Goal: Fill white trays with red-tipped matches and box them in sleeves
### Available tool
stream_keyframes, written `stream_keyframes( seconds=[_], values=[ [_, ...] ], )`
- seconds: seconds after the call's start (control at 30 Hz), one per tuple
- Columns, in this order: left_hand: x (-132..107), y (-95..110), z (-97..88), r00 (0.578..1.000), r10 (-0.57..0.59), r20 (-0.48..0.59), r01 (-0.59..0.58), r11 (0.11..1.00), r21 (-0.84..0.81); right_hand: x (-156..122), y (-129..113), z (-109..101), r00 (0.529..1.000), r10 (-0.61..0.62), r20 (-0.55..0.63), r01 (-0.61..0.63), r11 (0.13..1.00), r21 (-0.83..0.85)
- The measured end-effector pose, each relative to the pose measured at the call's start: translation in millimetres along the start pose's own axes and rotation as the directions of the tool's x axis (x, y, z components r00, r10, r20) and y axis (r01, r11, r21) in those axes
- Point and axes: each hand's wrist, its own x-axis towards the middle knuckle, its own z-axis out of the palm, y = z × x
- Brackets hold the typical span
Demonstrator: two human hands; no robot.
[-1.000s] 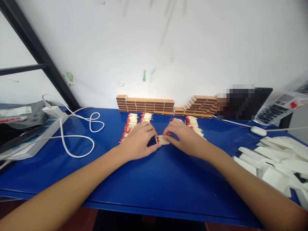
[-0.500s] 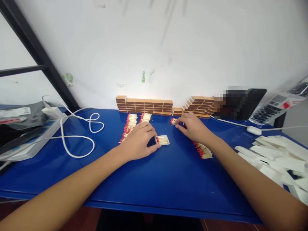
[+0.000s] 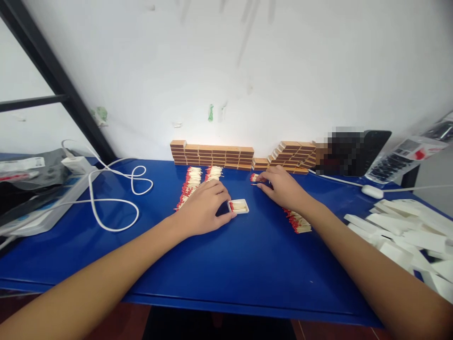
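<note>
A small white matchbox tray [image 3: 247, 209] with some red-tipped matches in it lies on the blue table. My left hand [image 3: 205, 208] steadies its left end between thumb and fingers. Further back on the right, my right hand [image 3: 281, 189] is closed in a pinch at a row of matches [image 3: 254, 177], much of which it hides. One match [image 3: 254, 183] sticks out at its fingertips. Beneath my right wrist more matches [image 3: 300, 223] lie in a row. Beyond my left hand run two rows of matches [image 3: 193, 178], partly covered by it.
Matchboxes [image 3: 219, 156] are stacked along the wall, with a stepped stack [image 3: 292, 153] to their right. White empty trays [image 3: 406, 231] are heaped at the right. A white cable [image 3: 113, 230] loops at left; a phone [image 3: 377, 151] and plastic bottle [image 3: 392, 163] stand back right.
My right fingertips have shifted slightly, and one match now shows apart from the row at them. My left hand and the tray keep their place.
</note>
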Motion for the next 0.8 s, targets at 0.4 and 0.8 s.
stream_keyframes(
  seconds=[0.4, 0.8],
  values=[
    [0, 1, -2.1, 1.000, -0.017, 0.012, 0.017, 1.000, -0.015, 2, -4, -4, 0.999, 0.024, 0.031, -0.026, 0.997, 0.074],
    [0, 0, -3.1, 0.999, -0.037, 0.023, 0.037, 0.999, -0.011, -5, -57, -33, 0.992, -0.088, 0.088, 0.056, 0.949, 0.310]
  ],
)
